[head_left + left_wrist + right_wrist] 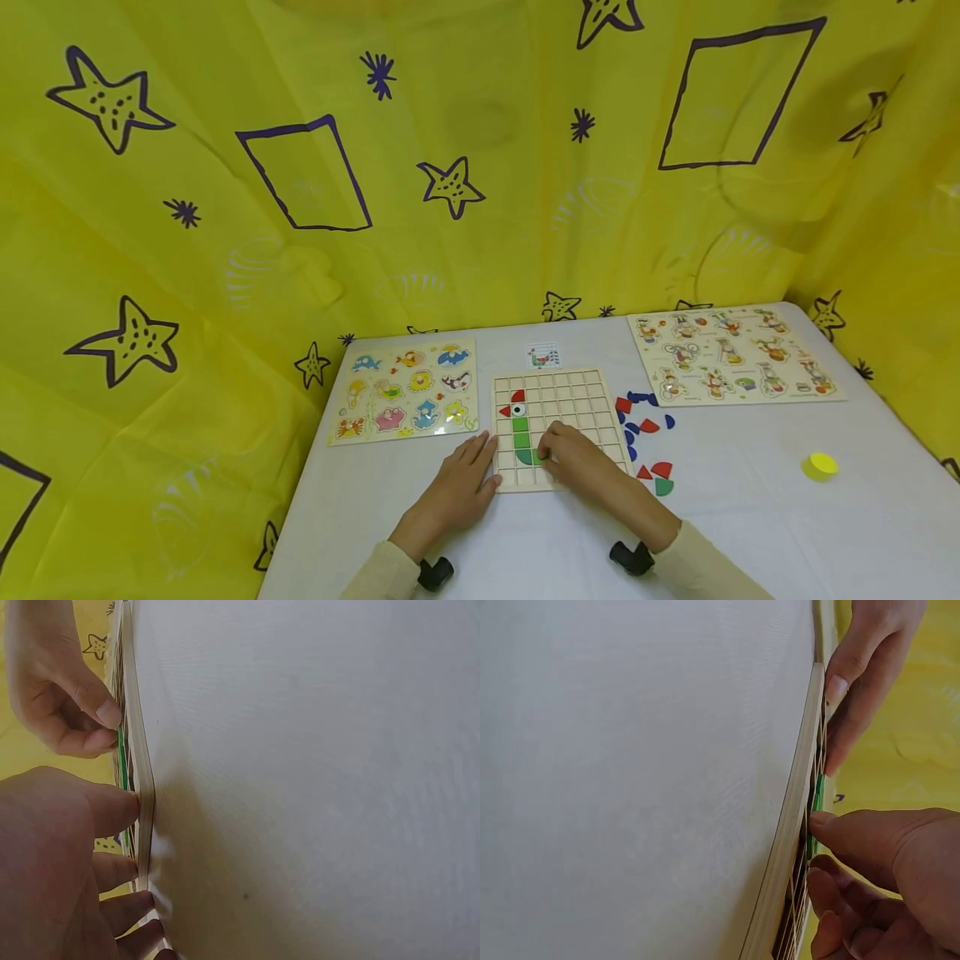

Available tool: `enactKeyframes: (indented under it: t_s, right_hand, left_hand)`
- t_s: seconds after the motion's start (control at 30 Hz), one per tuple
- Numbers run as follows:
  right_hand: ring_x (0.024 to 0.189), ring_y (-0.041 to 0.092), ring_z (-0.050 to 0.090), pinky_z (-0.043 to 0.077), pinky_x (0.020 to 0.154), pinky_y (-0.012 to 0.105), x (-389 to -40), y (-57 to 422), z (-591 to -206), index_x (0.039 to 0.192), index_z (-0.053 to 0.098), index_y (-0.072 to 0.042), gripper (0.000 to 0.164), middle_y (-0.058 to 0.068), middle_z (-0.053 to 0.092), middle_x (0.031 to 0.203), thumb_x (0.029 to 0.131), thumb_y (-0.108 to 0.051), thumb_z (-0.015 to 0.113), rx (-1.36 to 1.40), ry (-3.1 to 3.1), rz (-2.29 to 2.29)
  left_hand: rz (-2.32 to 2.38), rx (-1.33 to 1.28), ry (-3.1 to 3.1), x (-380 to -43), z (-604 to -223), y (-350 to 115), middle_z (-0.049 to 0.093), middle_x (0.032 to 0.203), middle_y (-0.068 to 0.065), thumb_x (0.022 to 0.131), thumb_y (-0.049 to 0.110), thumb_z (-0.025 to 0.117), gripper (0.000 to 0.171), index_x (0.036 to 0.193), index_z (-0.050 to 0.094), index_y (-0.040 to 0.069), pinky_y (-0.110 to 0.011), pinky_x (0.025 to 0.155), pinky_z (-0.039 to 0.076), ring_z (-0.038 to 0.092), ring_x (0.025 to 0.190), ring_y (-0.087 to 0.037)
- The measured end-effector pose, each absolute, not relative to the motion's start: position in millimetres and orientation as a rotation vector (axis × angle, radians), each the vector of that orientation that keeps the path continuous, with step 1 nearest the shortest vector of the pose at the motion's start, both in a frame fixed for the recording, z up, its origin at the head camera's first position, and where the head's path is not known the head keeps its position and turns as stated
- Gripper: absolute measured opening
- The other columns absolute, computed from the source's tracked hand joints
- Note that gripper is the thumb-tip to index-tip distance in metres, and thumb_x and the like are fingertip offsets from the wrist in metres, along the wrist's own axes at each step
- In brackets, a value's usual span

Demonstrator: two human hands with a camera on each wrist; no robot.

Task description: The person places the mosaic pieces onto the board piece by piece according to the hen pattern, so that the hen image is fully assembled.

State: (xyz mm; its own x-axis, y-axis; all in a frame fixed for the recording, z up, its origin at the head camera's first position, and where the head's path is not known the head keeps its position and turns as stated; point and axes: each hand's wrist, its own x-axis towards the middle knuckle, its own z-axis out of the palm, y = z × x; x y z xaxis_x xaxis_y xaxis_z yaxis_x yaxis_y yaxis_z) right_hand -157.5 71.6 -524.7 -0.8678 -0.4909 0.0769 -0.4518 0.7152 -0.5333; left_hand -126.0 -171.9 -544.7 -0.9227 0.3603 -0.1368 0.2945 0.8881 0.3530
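Observation:
A wooden grid board [577, 408] lies on the table with a row of pieces in its left cells: a red quarter circle [518, 397], a red triangle [506, 411], a white eye piece [518, 410], green squares [521, 432] and a green quarter circle [523, 457]. My right hand [583, 465] pinches a green piece [812, 848] between thumb and fingers, low in the grid beside the green quarter circle; the fingers partly cover it. My left hand [461, 482] rests along the board's left edge, fingers extended, thumb touching the near corner.
Loose blue pieces [632, 437], red pieces [662, 471] and a green piece [663, 487] lie right of the board. Behind it is a small picture card [543, 357]. Animal puzzles stand left [405, 392] and right [738, 354]. A yellow cylinder [820, 467] sits far right.

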Motion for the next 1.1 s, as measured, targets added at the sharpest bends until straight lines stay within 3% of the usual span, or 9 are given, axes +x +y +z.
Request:
enactKeyframes:
  t_s: [0.4, 0.67, 1.1]
  right_hand:
    - [0.097, 0.015, 0.058, 0.056, 0.091, 0.042, -145, 119, -517, 0.105, 0.075, -0.014, 0.014, -0.003, 0.061, 0.106, 0.092, -0.012, 0.081, -0.593, 2.807, -0.856]
    - [0.085, 0.017, 0.053, 0.051, 0.077, 0.036, -135, 180, -515, 0.100, 0.069, -0.011, 0.017, 0.000, 0.058, 0.094, 0.090, -0.013, 0.082, -0.414, 2.756, -0.839]
    - [0.095, 0.023, 0.060, 0.058, 0.090, 0.051, -116, 224, -530, 0.113, 0.069, -0.005, 0.024, 0.008, 0.060, 0.105, 0.092, -0.012, 0.080, -0.241, 2.797, -0.818]
  left_hand:
    - [0.481, 0.505, 2.871, -125, -545, -170, 0.027, 0.175, -0.007, 0.110, 0.041, 0.051, 0.067, 0.168, 0.030, 0.014, -0.056, 0.126, 0.032, 0.028, 0.160, -0.033]
    - [0.485, 0.487, 2.866, -124, -544, -170, 0.027, 0.175, -0.007, 0.110, 0.041, 0.051, 0.067, 0.168, 0.030, 0.014, -0.055, 0.126, 0.032, 0.027, 0.160, -0.032]
    - [0.492, 0.484, 2.855, -124, -542, -169, 0.027, 0.175, -0.008, 0.110, 0.038, 0.051, 0.066, 0.167, 0.030, 0.012, -0.057, 0.126, 0.031, 0.027, 0.160, -0.034]
